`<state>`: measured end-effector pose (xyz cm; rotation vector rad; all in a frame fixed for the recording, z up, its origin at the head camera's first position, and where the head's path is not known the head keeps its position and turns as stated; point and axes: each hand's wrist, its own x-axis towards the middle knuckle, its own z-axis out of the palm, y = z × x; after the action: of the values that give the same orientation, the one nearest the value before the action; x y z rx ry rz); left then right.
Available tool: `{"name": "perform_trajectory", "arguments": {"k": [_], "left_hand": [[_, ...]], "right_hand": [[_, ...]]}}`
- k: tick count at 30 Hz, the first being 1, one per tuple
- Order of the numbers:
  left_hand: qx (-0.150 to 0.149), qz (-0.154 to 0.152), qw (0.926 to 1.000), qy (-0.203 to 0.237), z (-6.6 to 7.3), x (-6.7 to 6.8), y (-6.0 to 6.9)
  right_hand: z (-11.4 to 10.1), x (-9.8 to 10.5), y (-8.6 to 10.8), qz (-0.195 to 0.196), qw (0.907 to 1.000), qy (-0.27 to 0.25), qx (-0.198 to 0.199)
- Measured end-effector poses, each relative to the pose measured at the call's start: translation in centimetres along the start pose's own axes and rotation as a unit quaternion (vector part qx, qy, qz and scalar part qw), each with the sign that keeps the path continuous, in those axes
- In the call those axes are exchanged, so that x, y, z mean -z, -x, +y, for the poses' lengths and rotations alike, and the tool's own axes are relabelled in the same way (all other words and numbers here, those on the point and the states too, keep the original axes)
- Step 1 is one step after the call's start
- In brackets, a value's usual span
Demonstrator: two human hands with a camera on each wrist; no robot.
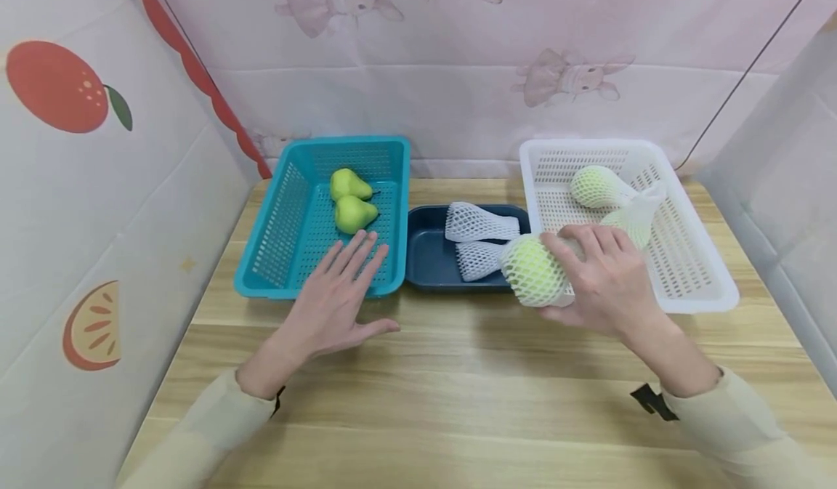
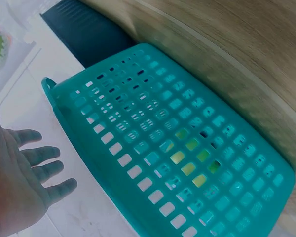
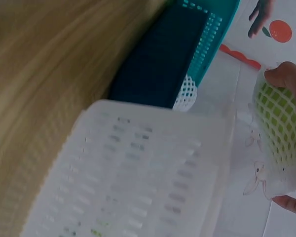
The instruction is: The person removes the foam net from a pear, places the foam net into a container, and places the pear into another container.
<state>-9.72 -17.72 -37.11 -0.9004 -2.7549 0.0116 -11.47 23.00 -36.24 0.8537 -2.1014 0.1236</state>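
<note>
My right hand [image 1: 604,278] grips a pear in a white foam net [image 1: 535,271], held above the table by the front left corner of the white basket [image 1: 696,304]. In the right wrist view the netted pear [image 3: 278,123] sits between thumb and fingers. My left hand [image 1: 336,296] is empty, fingers straight and spread, over the front edge of the teal basket [image 1: 261,285]. Two bare green pears [image 1: 355,214] lie in that basket. Two netted pears [image 1: 595,187] lie in the white basket, one partly behind my right hand.
Between the baskets stands a dark blue tray [image 1: 428,256] with two empty white foam nets [image 1: 480,224]. A printed cloth wall [image 1: 458,111] rises behind the baskets. The wooden table [image 1: 445,402] extends in front of them.
</note>
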Motion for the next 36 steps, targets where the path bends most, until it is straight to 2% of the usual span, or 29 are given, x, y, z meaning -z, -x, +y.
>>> {"name": "perform_trajectory", "arguments": {"k": [11,19,26,32,36], "left_hand": [[-0.015,0.022,0.9997,-0.003,0.8,0.1,-0.5],[-0.024,0.036,0.999,-0.002,1.2,-0.1,-0.7],[-0.051,0.081,0.9953,0.01,1.9,-0.2,-1.1],[-0.072,0.106,0.9917,0.014,2.6,-0.3,-1.3],[-0.09,0.128,0.9871,0.033,3.2,-0.4,-1.4]], "right_hand": [[-2.1,-1.4,0.1,0.002,0.9998,-0.017,0.006],[-3.3,-1.7,0.1,-0.041,0.999,-0.012,-0.008],[-4.2,-1.9,0.0,-0.042,0.9988,-0.022,-0.015],[-5.0,-2.1,-0.1,-0.045,0.9983,-0.029,-0.022],[-5.4,-2.3,-0.2,-0.043,0.9982,-0.032,-0.027]]}}
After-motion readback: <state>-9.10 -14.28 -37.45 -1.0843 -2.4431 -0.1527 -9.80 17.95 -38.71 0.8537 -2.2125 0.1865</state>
